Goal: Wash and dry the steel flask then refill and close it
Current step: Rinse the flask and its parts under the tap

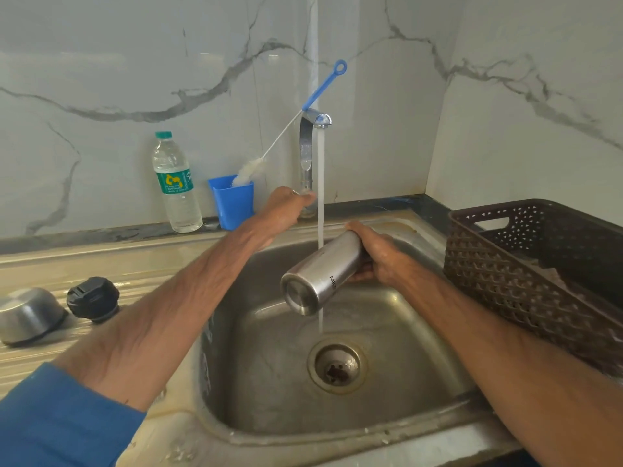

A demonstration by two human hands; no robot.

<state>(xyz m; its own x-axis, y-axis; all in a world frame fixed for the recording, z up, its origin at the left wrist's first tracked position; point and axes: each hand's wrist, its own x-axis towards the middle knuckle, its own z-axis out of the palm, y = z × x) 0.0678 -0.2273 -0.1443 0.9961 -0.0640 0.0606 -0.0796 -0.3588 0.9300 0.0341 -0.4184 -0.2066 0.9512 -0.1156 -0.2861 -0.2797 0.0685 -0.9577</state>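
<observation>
The steel flask (322, 273) hangs over the middle of the sink (242, 382), tilted with its flat base towards the near left and its mouth end hidden in the right hand (377, 256). That hand's fingers (361, 275) are clamped round the flask's far end, thumb on top. A stream of water (321, 183) falls from the tap (308, 143) and strikes the flask's upper side. The left hand (286, 207) reaches to the far edge of the sink and grips the foot of the tap, fingers curled round it. On the surface (111, 261) to the left sit a black flask lid (93, 299) and an upturned steel bowl (28, 315). Against the far wall stand a plastic water bottle (175, 183) and a blue cup (232, 205) holding a bottle brush (322, 85). A brown basket (526, 264) sits at the right.
</observation>
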